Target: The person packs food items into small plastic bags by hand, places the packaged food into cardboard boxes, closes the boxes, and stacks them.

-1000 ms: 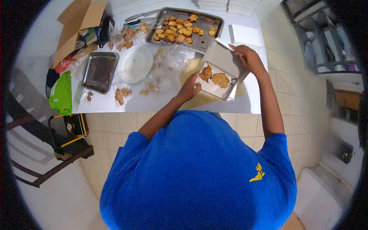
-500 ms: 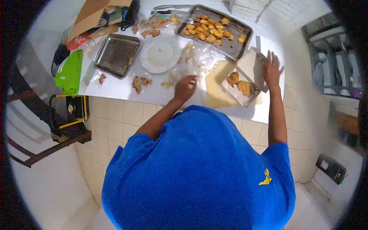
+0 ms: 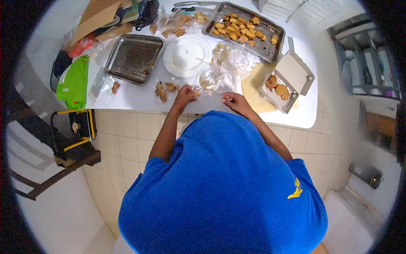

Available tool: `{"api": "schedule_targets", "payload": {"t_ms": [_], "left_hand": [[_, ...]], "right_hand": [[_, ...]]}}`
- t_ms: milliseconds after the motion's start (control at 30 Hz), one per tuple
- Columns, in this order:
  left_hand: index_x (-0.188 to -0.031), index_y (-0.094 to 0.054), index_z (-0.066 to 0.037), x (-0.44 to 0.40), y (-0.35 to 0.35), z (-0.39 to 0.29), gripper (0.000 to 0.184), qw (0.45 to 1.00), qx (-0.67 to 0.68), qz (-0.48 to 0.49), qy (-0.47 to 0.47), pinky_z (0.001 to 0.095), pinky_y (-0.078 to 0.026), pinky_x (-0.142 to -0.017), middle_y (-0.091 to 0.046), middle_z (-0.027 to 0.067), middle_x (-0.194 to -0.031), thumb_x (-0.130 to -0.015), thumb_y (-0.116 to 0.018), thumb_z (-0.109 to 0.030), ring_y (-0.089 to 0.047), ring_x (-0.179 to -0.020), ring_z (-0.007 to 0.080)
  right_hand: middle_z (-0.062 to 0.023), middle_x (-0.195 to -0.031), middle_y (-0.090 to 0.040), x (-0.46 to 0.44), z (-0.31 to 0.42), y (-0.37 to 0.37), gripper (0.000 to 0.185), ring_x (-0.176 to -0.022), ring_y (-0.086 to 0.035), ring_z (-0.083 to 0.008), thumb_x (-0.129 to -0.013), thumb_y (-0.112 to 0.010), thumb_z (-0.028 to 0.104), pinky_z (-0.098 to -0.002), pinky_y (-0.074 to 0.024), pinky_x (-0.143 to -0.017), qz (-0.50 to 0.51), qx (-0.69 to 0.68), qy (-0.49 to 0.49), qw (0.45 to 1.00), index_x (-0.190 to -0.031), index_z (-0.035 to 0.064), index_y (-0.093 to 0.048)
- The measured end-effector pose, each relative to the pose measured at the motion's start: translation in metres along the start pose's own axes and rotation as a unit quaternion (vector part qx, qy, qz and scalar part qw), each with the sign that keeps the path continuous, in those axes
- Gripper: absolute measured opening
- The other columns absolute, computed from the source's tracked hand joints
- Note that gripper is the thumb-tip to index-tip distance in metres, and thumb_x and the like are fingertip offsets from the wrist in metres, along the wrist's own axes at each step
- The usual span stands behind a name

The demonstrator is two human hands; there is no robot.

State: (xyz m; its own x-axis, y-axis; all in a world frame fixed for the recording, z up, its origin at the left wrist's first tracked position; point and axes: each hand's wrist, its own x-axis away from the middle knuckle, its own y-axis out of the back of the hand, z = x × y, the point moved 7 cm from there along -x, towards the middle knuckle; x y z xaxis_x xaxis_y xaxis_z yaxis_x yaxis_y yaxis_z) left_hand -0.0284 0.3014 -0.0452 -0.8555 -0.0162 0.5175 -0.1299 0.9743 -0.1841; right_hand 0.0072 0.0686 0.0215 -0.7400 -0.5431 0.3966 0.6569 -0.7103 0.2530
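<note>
My left hand [image 3: 184, 100] is closed on the near edge of a clear plastic bag [image 3: 207, 100], close to some small brown food pieces. At the bag's right side my right hand [image 3: 237, 103] is closed, its fingers pinched on the film. More clear bags with pale food pieces [image 3: 220, 53] lie just beyond both hands. Left of my left hand rest bagged brown pieces [image 3: 160, 92]. An open cardboard box [image 3: 295, 70] stands right of my right hand, with golden-brown baked pieces [image 3: 282, 91] inside.
A large tray [image 3: 270, 50] of golden pieces [image 3: 237, 29] lies at the back right, a dark tray [image 3: 114, 67] at the left. Between them is a white plate [image 3: 171, 63]. Knives [image 3: 196, 9] lie at the back. A green bag [image 3: 72, 84] hangs over the left edge.
My right hand has left the box's lid and come left to the plastic bag. The left hand has shifted left and grips the bag. The box lid stands open.
</note>
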Motion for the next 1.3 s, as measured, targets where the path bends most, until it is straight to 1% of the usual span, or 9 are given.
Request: {"api": "schedule_targets", "payload": {"t_ms": [133, 267, 500, 633, 733, 933, 1100, 1200, 1300], "left_hand": [[-0.084, -0.043, -0.009, 0.042, -0.036, -0.046, 0.014, 0.990, 0.115, 0.077, -0.038, 0.0308, -0.049, -0.078, -0.056, 0.0087, -0.101, -0.085, -0.057, -0.010, -0.058, -0.088, 0.0174], [-0.100, -0.046, -0.002, 0.039, -0.037, -0.050, 0.018, 0.981, 0.150, 0.110, -0.052, 0.0357, -0.047, -0.087, -0.051, 0.0140, -0.118, -0.088, -0.053, -0.013, -0.051, -0.111, 0.0226], [-0.114, -0.044, 0.000, 0.026, -0.041, -0.070, 0.032, 0.985, 0.140, 0.057, -0.082, 0.0343, -0.048, -0.085, -0.054, 0.0125, -0.112, -0.090, -0.054, -0.018, -0.055, -0.104, 0.0215], [-0.121, -0.037, -0.004, 0.007, -0.045, -0.069, 0.034, 0.979, 0.154, 0.088, -0.103, 0.0318, -0.049, -0.081, -0.055, 0.0115, -0.111, -0.089, -0.048, -0.006, -0.057, -0.099, 0.0196], [-0.125, -0.035, -0.004, 0.005, -0.050, -0.071, 0.038, 0.976, 0.109, 0.135, -0.129, 0.0334, -0.047, -0.085, -0.054, 0.0105, -0.114, -0.088, -0.046, -0.006, -0.054, -0.103, 0.0197], [-0.127, -0.035, -0.007, 0.022, -0.063, -0.085, 0.041, 0.922, 0.287, 0.253, -0.056, 0.0370, -0.041, -0.092, -0.047, 0.0098, -0.127, -0.088, -0.049, -0.011, -0.049, -0.111, 0.0195], [-0.123, -0.042, -0.008, 0.033, -0.064, -0.084, 0.042, 0.963, 0.129, 0.236, -0.031, 0.0337, -0.045, -0.082, -0.049, 0.0081, -0.124, -0.085, -0.057, -0.016, -0.053, -0.102, 0.0169], [-0.119, -0.047, -0.008, 0.036, -0.062, -0.083, 0.042, 0.964, -0.068, 0.259, 0.006, 0.0292, -0.046, -0.074, -0.054, 0.0071, -0.116, -0.080, -0.061, -0.017, -0.056, -0.094, 0.0158], [-0.117, -0.049, -0.006, 0.033, -0.055, -0.081, 0.049, 0.900, -0.287, 0.327, 0.014, 0.0306, -0.047, -0.072, -0.059, 0.0082, -0.107, -0.071, -0.061, -0.016, -0.058, -0.090, 0.0195]], "right_hand": [[-0.0151, -0.109, -0.059, -0.013, 0.038, -0.020, 0.072, -0.089, -0.060, -0.0235, -0.075, -0.069, 0.037, -0.0313, -0.0499, -0.075, -0.035, -0.100, 0.007, 0.994, -0.130, 0.0017, -0.040], [-0.0092, -0.096, -0.061, -0.030, 0.057, -0.032, 0.054, -0.081, -0.059, -0.0173, -0.074, -0.071, 0.015, -0.0259, -0.0487, -0.066, -0.008, -0.251, 0.013, 0.968, -0.121, 0.0000, -0.048], [-0.0062, -0.083, -0.061, -0.030, 0.103, -0.021, 0.026, -0.068, -0.058, -0.0113, -0.071, -0.067, 0.003, -0.0239, -0.0467, -0.062, -0.261, -0.063, 0.169, 0.948, -0.097, 0.0035, -0.063], [-0.0112, -0.087, -0.062, -0.017, 0.131, -0.035, 0.024, -0.075, -0.057, -0.0270, -0.070, -0.064, 0.001, -0.0340, -0.0465, -0.069, -0.270, 0.099, 0.308, 0.907, -0.094, 0.0049, -0.064], [-0.0090, -0.089, -0.062, -0.002, 0.151, -0.037, 0.025, -0.079, -0.054, -0.0287, -0.068, -0.064, 0.001, -0.0371, -0.0431, -0.072, -0.267, 0.167, 0.361, 0.878, -0.092, 0.0064, -0.064], [-0.0052, -0.093, -0.064, 0.007, 0.146, -0.035, 0.029, -0.083, -0.055, -0.0239, -0.066, -0.063, -0.005, -0.0329, -0.0410, -0.074, -0.255, 0.238, 0.363, 0.864, -0.092, 0.0074, -0.064], [-0.0105, -0.094, -0.064, 0.023, 0.114, -0.017, 0.032, -0.087, -0.058, -0.0265, -0.067, -0.052, -0.005, -0.0345, -0.0458, -0.076, -0.255, 0.066, 0.355, 0.897, -0.095, 0.0055, -0.064], [-0.0099, -0.120, -0.053, 0.054, 0.157, 0.007, 0.040, -0.104, -0.049, -0.0289, -0.067, -0.063, 0.003, -0.0399, -0.0392, -0.086, -0.281, 0.334, 0.393, 0.810, -0.105, 0.0167, -0.062], [-0.0043, -0.143, -0.027, 0.053, 0.188, 0.001, 0.045, -0.122, -0.033, -0.0262, -0.063, -0.071, 0.024, -0.0455, -0.0282, -0.096, -0.219, 0.453, 0.323, 0.802, -0.106, 0.0258, -0.062]]}}
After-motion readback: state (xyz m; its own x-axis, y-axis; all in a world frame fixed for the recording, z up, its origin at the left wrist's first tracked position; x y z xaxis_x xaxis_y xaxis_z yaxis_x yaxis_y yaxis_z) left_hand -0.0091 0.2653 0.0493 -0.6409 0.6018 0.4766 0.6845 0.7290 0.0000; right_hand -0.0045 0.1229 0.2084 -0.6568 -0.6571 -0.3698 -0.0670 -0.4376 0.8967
